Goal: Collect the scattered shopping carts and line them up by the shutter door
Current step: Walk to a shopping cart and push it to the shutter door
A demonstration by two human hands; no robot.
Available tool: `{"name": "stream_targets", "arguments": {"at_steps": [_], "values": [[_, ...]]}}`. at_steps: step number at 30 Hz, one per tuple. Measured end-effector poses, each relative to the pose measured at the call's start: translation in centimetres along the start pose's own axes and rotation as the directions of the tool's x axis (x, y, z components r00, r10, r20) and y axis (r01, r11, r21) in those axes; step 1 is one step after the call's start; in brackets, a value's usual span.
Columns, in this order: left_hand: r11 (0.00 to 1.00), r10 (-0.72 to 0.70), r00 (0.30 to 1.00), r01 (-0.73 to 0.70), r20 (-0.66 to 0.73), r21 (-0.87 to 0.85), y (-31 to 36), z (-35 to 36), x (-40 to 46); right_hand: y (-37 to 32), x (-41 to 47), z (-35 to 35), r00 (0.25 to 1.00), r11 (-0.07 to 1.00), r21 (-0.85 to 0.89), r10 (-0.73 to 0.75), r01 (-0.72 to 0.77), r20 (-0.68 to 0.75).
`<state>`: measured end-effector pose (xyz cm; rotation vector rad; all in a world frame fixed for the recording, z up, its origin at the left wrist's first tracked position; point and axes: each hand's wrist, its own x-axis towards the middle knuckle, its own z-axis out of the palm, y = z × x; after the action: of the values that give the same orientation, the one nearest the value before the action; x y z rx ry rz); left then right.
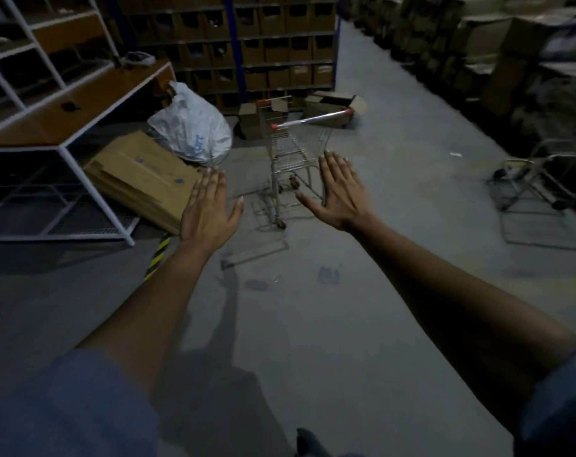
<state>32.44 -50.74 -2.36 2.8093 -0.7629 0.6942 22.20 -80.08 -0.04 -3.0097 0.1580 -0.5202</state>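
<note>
A small wire shopping cart (288,150) with a silver handle bar and red end caps stands on the grey floor ahead of me, its handle turned to the right. My left hand (209,209) is stretched out flat, palm down, short of the cart on its left. My right hand (341,192) is likewise flat with fingers apart, just right of the cart's lower frame. Neither hand touches the cart. A second cart-like wire frame (540,179) sits in shadow at the right edge, partly hidden.
A white metal rack (62,146) stands on the left with flattened cardboard (144,179) and a white plastic bag (191,127) beside it. Open cardboard boxes (333,107) lie behind the cart. Shelves of boxes line the back and right. An aisle runs back on the right.
</note>
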Motion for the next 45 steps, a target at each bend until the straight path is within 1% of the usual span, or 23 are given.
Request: {"name": "stream_targets", "arguments": {"at_steps": [6, 13, 18, 20, 28, 29, 32, 37, 42, 45], "values": [[0.981, 0.162, 0.986, -0.157, 0.036, -0.113, 6.5, 3.5, 5.4, 5.6, -1.3, -0.9, 0.986, 0.985, -0.042, 0.165, -0.166, -0.027], [0.92, 0.322, 0.945, -0.299, 0.053, -0.252, 13.3, 6.6, 9.3, 9.6, -4.5, -2.7, 0.925, 0.918, -0.114, 0.376, -0.381, -0.059], [0.841, 0.457, 0.889, -0.426, 0.014, -0.333, 17.7, 7.4, 11.8, 11.3, -7.6, -4.4, 0.855, 0.84, -0.161, 0.507, -0.518, -0.107], [0.811, 0.51, 0.86, -0.478, 0.008, -0.338, 19.0, 7.5, 12.2, 11.5, -8.8, -4.9, 0.83, 0.811, -0.174, 0.544, -0.558, -0.126], [0.709, 0.635, 0.772, -0.602, -0.039, -0.367, 22.3, 7.2, 11.5, 10.9, -13.6, -5.8, 0.736, 0.709, -0.198, 0.654, -0.677, -0.172], [0.696, 0.652, 0.757, -0.619, -0.041, -0.365, 22.6, 7.3, 11.4, 10.8, -14.2, -5.7, 0.714, 0.688, -0.19, 0.676, -0.7, -0.181], [0.649, 0.697, 0.715, -0.658, -0.047, -0.383, 24.2, 7.4, 11.2, 10.2, -17.1, -5.8, 0.615, 0.597, -0.148, 0.758, -0.788, -0.218], [0.528, 0.779, 0.619, -0.731, -0.095, -0.433, 30.5, 6.1, 8.6, 9.9, -24.8, -7.2, 0.459, 0.44, -0.132, 0.848, -0.888, -0.264], [0.363, 0.868, 0.476, -0.8, -0.139, -0.478, 38.5, 3.9, 3.0, 9.5, -33.9, -10.1, 0.288, 0.257, -0.136, 0.903, -0.957, -0.318], [0.269, 0.904, 0.393, -0.827, -0.165, -0.494, 43.0, 1.9, -0.9, 8.8, -39.6, -12.0, 0.211, 0.166, -0.153, 0.912, -0.974, -0.353]]}}
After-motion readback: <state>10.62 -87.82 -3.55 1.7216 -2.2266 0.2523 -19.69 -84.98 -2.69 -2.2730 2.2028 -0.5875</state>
